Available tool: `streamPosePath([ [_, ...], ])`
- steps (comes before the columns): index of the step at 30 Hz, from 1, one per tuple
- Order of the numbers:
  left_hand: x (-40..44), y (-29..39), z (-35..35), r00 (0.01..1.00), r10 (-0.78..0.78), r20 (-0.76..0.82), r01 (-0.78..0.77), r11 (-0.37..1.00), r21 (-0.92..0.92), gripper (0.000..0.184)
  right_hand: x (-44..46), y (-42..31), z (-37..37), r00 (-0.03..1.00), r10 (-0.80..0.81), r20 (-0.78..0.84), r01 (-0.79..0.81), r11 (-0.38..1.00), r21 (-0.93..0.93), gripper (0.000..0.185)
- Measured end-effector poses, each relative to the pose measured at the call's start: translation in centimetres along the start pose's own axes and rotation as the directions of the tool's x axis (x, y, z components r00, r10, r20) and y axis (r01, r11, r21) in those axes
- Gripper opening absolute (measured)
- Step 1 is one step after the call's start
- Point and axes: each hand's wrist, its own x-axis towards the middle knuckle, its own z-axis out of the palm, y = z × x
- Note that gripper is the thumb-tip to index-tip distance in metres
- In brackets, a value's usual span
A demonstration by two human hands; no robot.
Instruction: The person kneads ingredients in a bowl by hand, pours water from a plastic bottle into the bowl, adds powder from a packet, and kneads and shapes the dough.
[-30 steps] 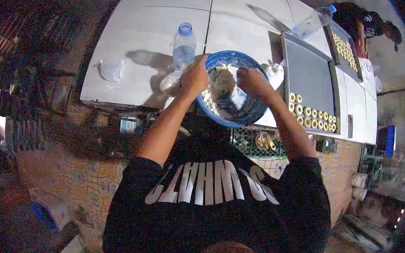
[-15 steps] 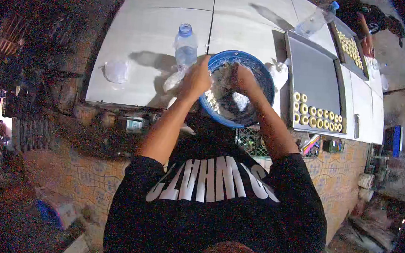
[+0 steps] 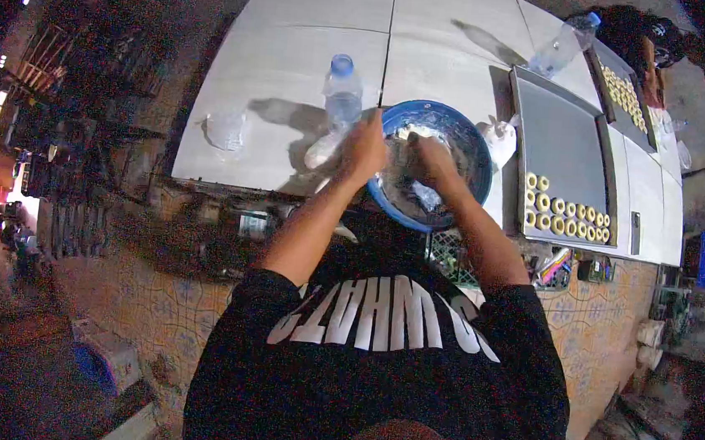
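Observation:
A round blue basin (image 3: 485, 160) sits at the near edge of the table, holding a pale floury mixture (image 3: 417, 131) and what looks like a piece of clear plastic (image 3: 427, 196). On its left rim my left hand (image 3: 365, 150) is closed, steadying the side. Inside the basin is my right hand (image 3: 433, 160), curled down into the mixture; its fingertips are hidden. Beyond my left hand stands a clear water bottle (image 3: 343, 93), partly filled. A white plastic bag (image 3: 321, 152) lies between the bottle and my left wrist.
Right of the basin are a white bag (image 3: 500, 141) and a metal tray (image 3: 561, 138) with rows of dough rings (image 3: 568, 226) along its near side. Another tray of rings (image 3: 623, 97) is by a co-worker's arm (image 3: 652, 74). A larger bottle (image 3: 562, 47) lies behind.
The whole view has shifted, so the table appears further right and lower. Within the basin, my right hand has moved a little left and nearer to me. My left hand keeps to the rim.

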Motion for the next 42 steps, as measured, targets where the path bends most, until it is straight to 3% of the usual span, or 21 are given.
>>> streamPosePath([
  [1, -0.1, 0.2, -0.4, 1.0, -0.013, 0.008, 0.013, 1.0, -0.011, 0.059, 1.1, 0.4, 0.0, 0.989, 0.079, 0.125, -0.078, 0.997, -0.015, 0.048],
  [4, 0.0, 0.8, -1.5, 0.993, -0.081, 0.089, 0.088, 0.993, -0.077, 0.058, 0.7, 1.3, -0.7, 0.988, 0.069, 0.137, -0.086, 0.989, 0.122, 0.046],
  [7, -0.3, 1.0, -1.5, 0.999, -0.036, 0.012, 0.037, 0.995, -0.09, 0.053, -0.5, 0.5, -2.0, 0.996, 0.091, 0.007, -0.092, 0.991, 0.096, 0.048],
  [8, -0.8, 0.6, -1.4, 0.975, 0.135, -0.177, -0.147, 0.988, -0.053, 0.046, -0.5, 2.2, -0.2, 0.999, 0.039, -0.01, -0.039, 0.999, 0.009, 0.049],
  [11, -0.4, 0.4, -1.4, 0.998, 0.045, -0.049, -0.047, 0.998, -0.037, 0.042, -2.1, -0.1, -1.6, 0.993, 0.111, 0.027, -0.108, 0.991, -0.081, 0.047],
  [12, -0.6, 0.9, -1.6, 0.999, -0.007, -0.054, 0.007, 1.0, -0.007, 0.042, -2.1, 1.4, 0.1, 0.991, -0.131, -0.025, 0.131, 0.991, 0.003, 0.045],
  [13, -0.5, 0.9, -1.6, 0.999, -0.008, -0.039, 0.007, 1.0, -0.023, 0.042, -3.5, -2.1, -4.1, 0.991, -0.044, 0.126, 0.031, 0.995, 0.099, 0.043],
  [15, -0.4, 1.4, -2.0, 0.997, -0.082, 0.004, 0.082, 0.996, -0.037, 0.045, -3.5, -1.7, -3.7, 0.955, -0.121, 0.269, 0.148, 0.986, -0.082, 0.04],
  [18, -0.3, 1.0, -1.3, 0.993, -0.113, 0.016, 0.114, 0.993, -0.033, 0.051, -4.1, -3.8, -5.9, 0.993, 0.027, 0.115, -0.026, 1.0, -0.01, 0.036],
  [21, 0.1, -1.1, 1.5, 0.997, -0.073, -0.027, 0.073, 0.997, -0.008, 0.054, -3.6, -1.7, -3.9, 0.98, -0.054, 0.194, 0.052, 0.999, 0.016, 0.039],
  [22, 0.0, -0.6, 0.7, 0.998, -0.057, -0.033, 0.056, 0.998, -0.022, 0.054, -3.4, 0.0, -1.1, 0.988, -0.132, 0.085, 0.121, 0.985, 0.122, 0.044],
  [25, -0.5, 1.0, -1.3, 0.998, -0.062, -0.023, 0.061, 0.997, -0.049, 0.052, -2.8, 0.7, 1.1, 0.953, -0.007, 0.303, -0.041, 0.987, 0.152, 0.042],
  [26, -0.5, 0.8, -1.3, 0.998, -0.059, -0.027, 0.058, 0.997, -0.048, 0.052, -2.8, 3.2, 3.1, 0.931, -0.287, 0.225, 0.249, 0.951, 0.182, 0.051],
  [29, -0.6, 1.8, -1.9, 0.998, -0.057, -0.019, 0.057, 0.998, -0.027, 0.053, -3.1, 1.0, 3.6, 0.973, -0.209, 0.095, 0.179, 0.949, 0.259, 0.059],
  [30, -0.3, 1.3, -1.4, 0.998, -0.06, -0.01, 0.059, 0.998, -0.034, 0.054, -1.7, -1.5, 1.2, 0.934, 0.012, 0.357, -0.057, 0.991, 0.117, 0.068],
  [32, -0.5, 1.1, -1.6, 0.999, -0.038, 0.019, 0.039, 0.996, -0.075, 0.058, -0.9, 2.2, 1.2, 0.928, -0.12, 0.353, -0.014, 0.934, 0.356, 0.067],
  [34, -0.6, 0.8, -1.4, 1.0, -0.011, 0.011, 0.011, 0.999, -0.03, 0.059, 0.4, 2.6, -0.6, 0.969, -0.176, 0.175, 0.048, 0.824, 0.564, 0.066],
  [35, -0.6, 0.7, -1.2, 1.0, 0.0, 0.003, 0.001, 1.0, -0.007, 0.059, 0.0, 2.5, -2.8, 0.971, 0.004, 0.24, -0.122, 0.871, 0.476, 0.06],
  [37, -0.6, 1.6, -2.4, 0.997, -0.055, 0.05, 0.058, 0.996, -0.067, 0.058, -0.7, 1.6, -4.8, 0.968, 0.097, 0.233, -0.211, 0.817, 0.536, 0.049],
  [39, -0.8, 1.8, -2.5, 0.997, -0.048, 0.058, 0.051, 0.997, -0.051, 0.056, -1.0, 3.0, -2.2, 0.956, 0.049, 0.29, -0.18, 0.878, 0.443, 0.038],
  [42, -0.5, 1.2, -1.5, 0.998, -0.066, 0.02, 0.066, 0.998, -0.008, 0.052, -2.6, -1.7, -5.9, 0.926, 0.014, 0.378, -0.205, 0.857, 0.473, 0.026],
])
